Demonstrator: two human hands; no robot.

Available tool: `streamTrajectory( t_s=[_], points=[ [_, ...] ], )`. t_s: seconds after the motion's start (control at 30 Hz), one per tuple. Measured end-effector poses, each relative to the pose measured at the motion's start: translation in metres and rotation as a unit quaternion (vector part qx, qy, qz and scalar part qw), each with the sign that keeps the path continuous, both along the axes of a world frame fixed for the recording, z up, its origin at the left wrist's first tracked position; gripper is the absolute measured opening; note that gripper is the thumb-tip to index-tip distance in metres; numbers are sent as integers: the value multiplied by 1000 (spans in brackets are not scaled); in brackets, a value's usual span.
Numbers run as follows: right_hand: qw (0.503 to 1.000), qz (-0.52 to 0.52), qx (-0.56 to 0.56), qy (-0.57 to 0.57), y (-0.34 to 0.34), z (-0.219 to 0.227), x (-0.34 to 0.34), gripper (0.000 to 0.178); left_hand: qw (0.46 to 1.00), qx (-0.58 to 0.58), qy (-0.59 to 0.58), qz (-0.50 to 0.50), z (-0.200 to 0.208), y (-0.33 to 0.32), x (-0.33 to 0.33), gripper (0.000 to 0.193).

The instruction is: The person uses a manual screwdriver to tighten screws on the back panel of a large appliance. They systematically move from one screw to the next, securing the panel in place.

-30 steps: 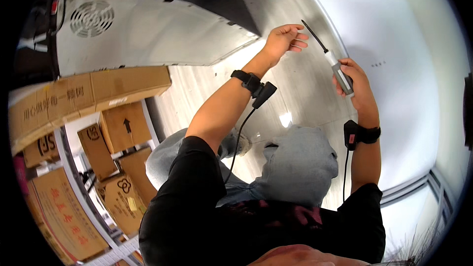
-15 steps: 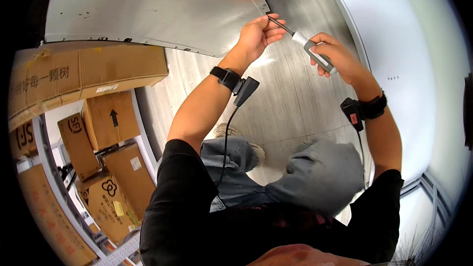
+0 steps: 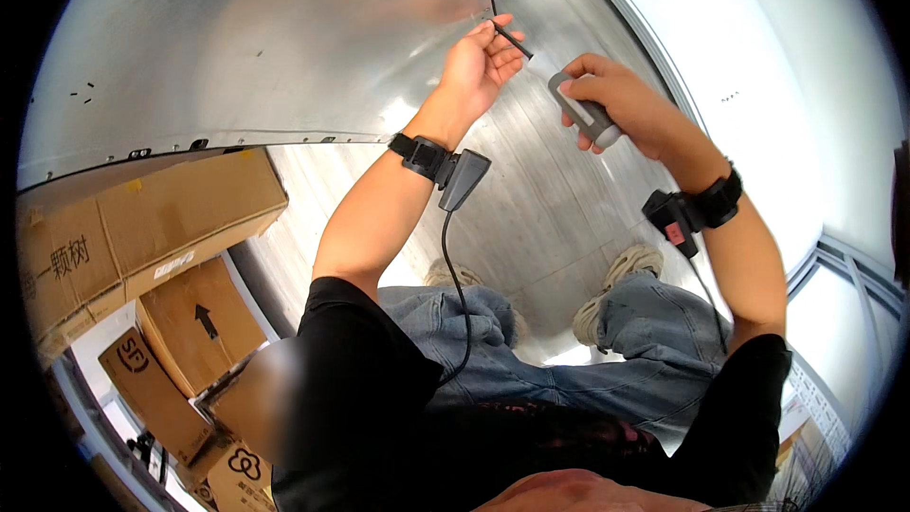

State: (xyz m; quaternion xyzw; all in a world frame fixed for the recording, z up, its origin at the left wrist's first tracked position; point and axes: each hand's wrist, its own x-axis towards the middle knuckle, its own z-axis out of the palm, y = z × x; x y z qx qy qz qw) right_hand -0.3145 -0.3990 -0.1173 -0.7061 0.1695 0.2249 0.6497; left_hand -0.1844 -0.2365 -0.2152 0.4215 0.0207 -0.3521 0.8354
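My left hand (image 3: 474, 68) pinches a thin dark screwdriver shaft (image 3: 517, 45) between thumb and fingers, beside the corner of a large shiny metal panel (image 3: 313, 38). To the right, my right hand (image 3: 630, 106) is closed around a grey screwdriver handle (image 3: 595, 121), which tilts toward the shaft. A small gap with floor behind it shows between the shaft's lower end and the handle. The shaft's upper end is partly covered by my left fingers. Each wrist wears a black strap with a small device.
Cardboard boxes (image 3: 204, 318) stand on a shelf at the left, with a long carton (image 3: 180, 218) just below the panel's edge. A white surface (image 3: 777, 133) rises along the right. Light wood-look floor (image 3: 531, 199) lies between my legs and the panel.
The handle has come away from the shaft, which stays in my left hand. My view has shifted, so the panel and cartons sit lower and further left. My right leg has moved outward.
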Motion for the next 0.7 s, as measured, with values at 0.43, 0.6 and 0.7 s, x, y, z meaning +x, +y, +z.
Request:
streamTrajectory(
  t_s=[0.43,0.6,0.7],
  points=[
    [902,-307,291,-84,59,-88,-41,36,990,104,-85,-28,-6,-3,1,27],
    [893,-310,313,-95,57,-94,-39,35,990,112,-87,-20,-8,-5,1,28],
    [891,-307,322,-94,56,-93,-39,35,989,115,-91,-17,-7,-4,0,28]
  ],
)
